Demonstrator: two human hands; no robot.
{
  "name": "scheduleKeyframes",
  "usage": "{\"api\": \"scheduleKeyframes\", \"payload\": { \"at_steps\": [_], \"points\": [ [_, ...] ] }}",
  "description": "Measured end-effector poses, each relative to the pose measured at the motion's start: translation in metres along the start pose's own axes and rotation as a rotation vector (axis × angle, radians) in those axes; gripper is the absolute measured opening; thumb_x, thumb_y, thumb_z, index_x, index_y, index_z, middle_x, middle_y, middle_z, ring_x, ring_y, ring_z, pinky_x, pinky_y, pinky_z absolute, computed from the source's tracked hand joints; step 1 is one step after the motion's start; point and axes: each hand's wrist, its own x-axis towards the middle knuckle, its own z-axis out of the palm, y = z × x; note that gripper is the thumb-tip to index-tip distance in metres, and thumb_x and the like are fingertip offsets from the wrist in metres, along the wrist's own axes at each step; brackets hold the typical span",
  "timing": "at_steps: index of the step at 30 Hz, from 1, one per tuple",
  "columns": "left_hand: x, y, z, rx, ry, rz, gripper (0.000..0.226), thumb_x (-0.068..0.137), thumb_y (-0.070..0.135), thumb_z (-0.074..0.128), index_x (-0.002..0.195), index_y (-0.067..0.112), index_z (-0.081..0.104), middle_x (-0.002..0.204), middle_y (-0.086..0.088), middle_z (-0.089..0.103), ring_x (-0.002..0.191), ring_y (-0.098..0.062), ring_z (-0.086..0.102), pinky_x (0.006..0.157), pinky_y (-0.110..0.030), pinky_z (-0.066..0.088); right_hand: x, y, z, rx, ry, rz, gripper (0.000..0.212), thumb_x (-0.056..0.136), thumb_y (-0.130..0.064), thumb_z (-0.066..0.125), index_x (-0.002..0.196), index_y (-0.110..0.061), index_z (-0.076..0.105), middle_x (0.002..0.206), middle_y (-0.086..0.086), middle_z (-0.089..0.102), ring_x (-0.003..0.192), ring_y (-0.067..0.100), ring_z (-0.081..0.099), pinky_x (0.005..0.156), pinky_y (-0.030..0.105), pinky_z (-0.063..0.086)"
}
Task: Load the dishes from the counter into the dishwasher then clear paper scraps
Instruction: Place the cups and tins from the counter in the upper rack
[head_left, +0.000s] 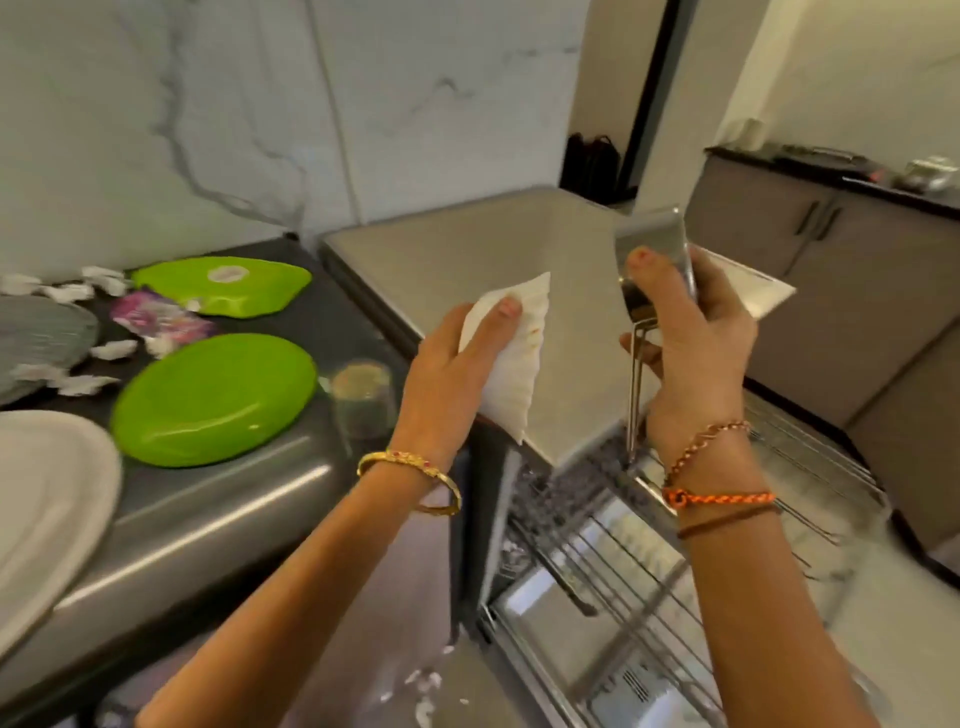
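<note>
Holding two things above the open dishwasher, the person has one in each hand. The left hand (457, 358) grips a white paper napkin (511, 353), thumb pressed on its front face and the other fingers curled behind it. The right hand (685, 338) holds a steel kitchen tool (649, 249) with a flat blade and a thin wire handle; the thumb presses on the blade's base and the fingers wrap round the back. A flat white piece (753, 288) sticks out behind that hand; what it is cannot be told.

Below the hands, one wire rack (623, 561) is pulled out of the dishwasher, and its grey top panel (467, 249) stands just beside the counter (218, 499).

On the counter lie two green plates (213, 400) (223, 286), one white plate (47, 509) at the near left edge and one grey ribbed plate (36, 343) farther back. One clear glass (363, 400) stands near the counter's right end, just beside the nearer green plate. One purple wrapper (161, 314) lies between the two green plates. About eight white paper scraps (111, 349) are scattered round the grey plate and the wrapper; a few more scraps (423, 686) lie on the floor below.
</note>
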Motion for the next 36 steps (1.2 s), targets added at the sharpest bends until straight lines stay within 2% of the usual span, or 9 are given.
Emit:
{"api": "scheduleKeyframes", "payload": {
  "at_steps": [4, 8, 13, 17, 20, 23, 26, 31, 36],
  "points": [
    [-0.011, -0.029, 0.077, 0.063, -0.174, -0.114, 0.018, 0.068, 0.056, 0.054, 0.073, 0.040, 0.060, 0.066, 0.026, 0.064, 0.060, 0.006, 0.059, 0.061, -0.019, 0.047, 0.036, 0.004, -0.084, -0.043, 0.116, 0.037, 0.038, 0.080, -0.016, 0.068, 0.116, -0.009, 0.059, 0.091, 0.003, 0.063, 0.056, -0.001, 0.057, 0.051, 0.015, 0.047],
    [-0.028, -0.058, 0.131, 0.129, -0.372, -0.176, 0.038, 0.061, 0.064, 0.066, 0.088, 0.039, 0.054, 0.082, 0.020, 0.062, 0.066, 0.012, 0.060, 0.054, -0.008, 0.045, 0.062, 0.034, -0.153, -0.156, 0.178, 0.127, 0.036, 0.079, -0.021, 0.068, 0.114, -0.015, 0.061, 0.096, 0.003, 0.063, 0.067, 0.004, 0.058, 0.051, 0.013, 0.046],
    [-0.035, -0.117, 0.165, 0.236, -0.486, -0.354, 0.061, 0.058, 0.072, 0.053, 0.106, 0.034, 0.056, 0.092, 0.013, 0.064, 0.079, -0.005, 0.064, 0.055, -0.015, 0.048, 0.080, 0.102, -0.211, -0.195, 0.348, 0.306, 0.043, 0.076, -0.024, 0.072, 0.115, -0.013, 0.060, 0.109, 0.009, 0.063, 0.076, 0.009, 0.059, 0.055, 0.017, 0.048],
    [-0.020, -0.160, 0.173, 0.435, -0.491, -0.435, 0.050, 0.078, 0.058, 0.059, 0.116, 0.027, 0.051, 0.101, 0.008, 0.060, 0.089, -0.014, 0.061, 0.063, -0.020, 0.051, 0.085, 0.151, -0.237, -0.226, 0.447, 0.478, 0.031, 0.074, -0.023, 0.076, 0.099, -0.012, 0.061, 0.096, 0.009, 0.061, 0.074, 0.016, 0.056, 0.054, 0.022, 0.048],
    [-0.005, -0.195, 0.171, 0.610, -0.456, -0.485, 0.049, 0.082, 0.052, 0.058, 0.120, 0.023, 0.048, 0.107, 0.002, 0.057, 0.094, -0.020, 0.059, 0.069, -0.026, 0.048, 0.082, 0.182, -0.246, -0.313, 0.355, 0.584, 0.029, 0.073, -0.013, 0.076, 0.094, -0.018, 0.056, 0.101, 0.010, 0.058, 0.078, 0.017, 0.059, 0.062, 0.024, 0.053],
    [0.008, -0.223, 0.164, 0.912, -0.506, -0.438, 0.061, 0.081, 0.056, 0.056, 0.128, 0.020, 0.040, 0.122, -0.006, 0.053, 0.100, -0.026, 0.055, 0.072, -0.027, 0.039, 0.071, 0.207, -0.253, -0.602, 0.176, 0.511, 0.068, 0.065, -0.009, 0.081, 0.124, -0.009, 0.048, 0.121, 0.006, 0.050, 0.104, 0.019, 0.050, 0.082, 0.024, 0.049],
    [0.019, -0.249, 0.154, 1.125, -0.586, -0.406, 0.073, 0.079, 0.057, 0.058, 0.133, 0.016, 0.032, 0.136, -0.013, 0.042, 0.117, -0.036, 0.049, 0.090, -0.038, 0.040, 0.063, 0.223, -0.254, -0.896, -0.038, 0.379, 0.086, 0.059, -0.011, 0.085, 0.133, -0.009, 0.042, 0.124, 0.001, 0.047, 0.110, 0.015, 0.043, 0.088, 0.024, 0.040],
    [0.028, -0.286, 0.150, 1.415, -0.827, -0.407, 0.091, 0.077, 0.058, 0.060, 0.144, 0.017, 0.015, 0.145, -0.019, 0.024, 0.128, -0.044, 0.035, 0.102, -0.051, 0.035, 0.066, 0.244, -0.252, -0.944, -0.106, 0.394, 0.084, 0.059, -0.016, 0.086, 0.131, -0.010, 0.042, 0.130, 0.007, 0.049, 0.116, 0.023, 0.046, 0.088, 0.023, 0.038],
    [0.034, -0.313, 0.163, 1.430, -0.768, -0.515, 0.089, 0.079, 0.054, 0.061, 0.144, 0.014, 0.015, 0.148, -0.020, 0.021, 0.132, -0.045, 0.028, 0.104, -0.051, 0.033, 0.071, 0.257, -0.252, -0.911, -0.172, 0.464, 0.083, 0.060, -0.014, 0.085, 0.131, -0.010, 0.042, 0.130, 0.007, 0.049, 0.116, 0.021, 0.046, 0.089, 0.024, 0.038]
  ]
}}
